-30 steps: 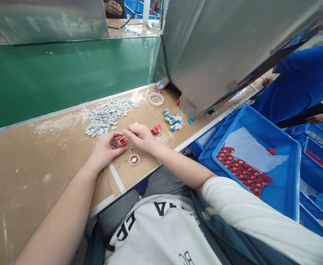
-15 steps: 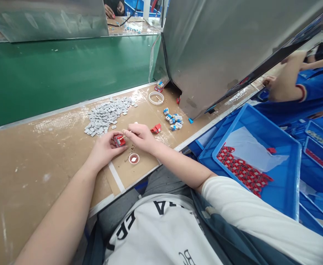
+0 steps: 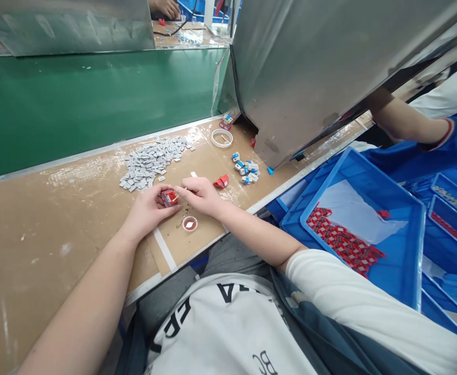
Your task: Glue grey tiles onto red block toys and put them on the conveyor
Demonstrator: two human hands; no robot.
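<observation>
My left hand [image 3: 144, 212] is closed around a small red and grey plastic part [image 3: 169, 198], thumb on the near side and fingers on the far side. Against it, my right hand [image 3: 202, 195] pinches a thin pale stick [image 3: 176, 197], whose tip meets the red face. Just below the hands stands a small round cup [image 3: 190, 224] of reddish-brown contents with a white patch in the middle. Beyond my right hand lies another red part [image 3: 221, 181].
Grey flat pieces [image 3: 146, 164] are heaped behind my hands. Blue-and-white parts [image 3: 247, 169] and a white ring [image 3: 221, 138] lie to the right, near a slanting metal panel [image 3: 310, 67]. A blue bin [image 3: 404, 260] holds red parts [image 3: 341, 239]. A co-worker's arm [image 3: 411, 120] is at right.
My hands stay nearly in place, with the stick still at the red part. The co-worker's arm at right has shifted, and the hands across the bench have moved, leaving a red piece visible there.
</observation>
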